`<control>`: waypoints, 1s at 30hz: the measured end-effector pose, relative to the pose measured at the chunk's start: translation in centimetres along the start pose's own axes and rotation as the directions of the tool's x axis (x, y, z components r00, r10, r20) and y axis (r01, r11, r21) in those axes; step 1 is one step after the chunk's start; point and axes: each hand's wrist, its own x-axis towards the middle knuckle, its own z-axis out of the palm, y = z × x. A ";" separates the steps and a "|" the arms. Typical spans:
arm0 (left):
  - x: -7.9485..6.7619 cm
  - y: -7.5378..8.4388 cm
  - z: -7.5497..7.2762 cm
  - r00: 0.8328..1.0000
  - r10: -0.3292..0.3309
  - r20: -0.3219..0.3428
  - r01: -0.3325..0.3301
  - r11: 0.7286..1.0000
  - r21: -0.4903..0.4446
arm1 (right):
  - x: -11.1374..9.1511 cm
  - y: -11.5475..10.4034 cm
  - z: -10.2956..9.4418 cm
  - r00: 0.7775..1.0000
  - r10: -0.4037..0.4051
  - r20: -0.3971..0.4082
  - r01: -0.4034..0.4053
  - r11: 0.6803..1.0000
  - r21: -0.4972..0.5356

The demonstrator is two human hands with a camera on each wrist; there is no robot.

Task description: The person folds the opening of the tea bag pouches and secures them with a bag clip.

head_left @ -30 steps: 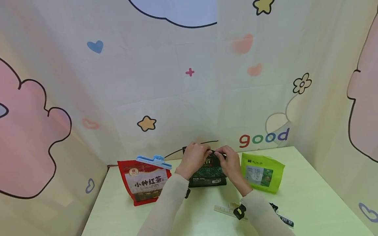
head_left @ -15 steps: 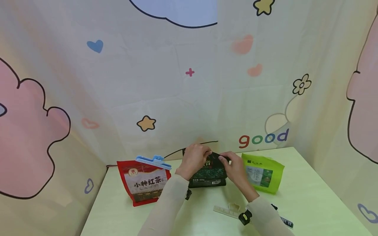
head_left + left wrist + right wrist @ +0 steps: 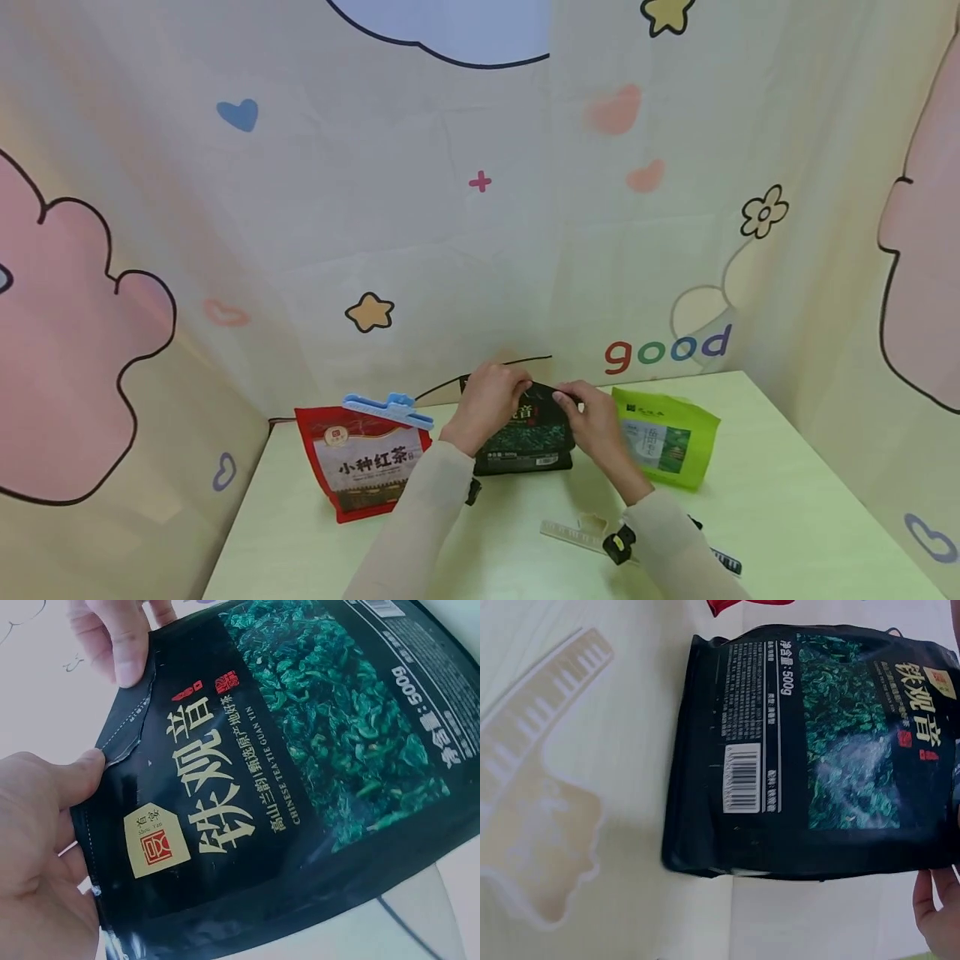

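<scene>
A black tea bag with gold lettering and a picture of green leaves stands at the back middle of the table. My left hand pinches its top edge from the left. On the other side my right hand pinches the top edge near the right corner. In the left wrist view a strip of the bag's top is folded over between the thumb of my left hand and the fingers of my right hand. Much of the right hand lies outside the right wrist view.
To the left stands a red tea bag with a blue clip across its top. A green tea bag stands at the right. In front lie a beige piano-key clip and a black one, partly behind the right arm.
My right hand has slid right and slightly down along the bag's top edge, away from the left hand. The left hand keeps its grip, and the other bags stay put.
</scene>
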 end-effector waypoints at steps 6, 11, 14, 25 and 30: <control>-0.1 -0.1 0.1 0.999 -0.038 -0.025 0.038 0.999 -0.011 | -0.3 0.1 -0.2 1.000 0.027 -0.001 -0.027 0.999 0.033; -0.2 0.0 0.3 0.998 -0.044 -0.040 0.043 0.999 -0.023 | -0.2 0.3 -0.4 1.000 0.027 0.005 -0.027 1.000 -0.007; -0.2 0.1 0.4 0.998 -0.047 -0.039 0.046 0.999 -0.026 | -0.2 0.3 -0.5 0.998 0.061 0.016 -0.061 0.998 -0.010; -0.6 0.5 0.3 0.998 0.011 -0.054 -0.008 0.998 0.066 | -0.5 0.0 -1.0 0.998 0.015 0.056 -0.014 1.000 -0.011; -0.5 0.5 0.2 0.999 0.013 -0.045 -0.011 0.999 0.042 | -0.2 -1.1 -1.3 0.995 -0.074 0.067 0.076 0.997 -0.021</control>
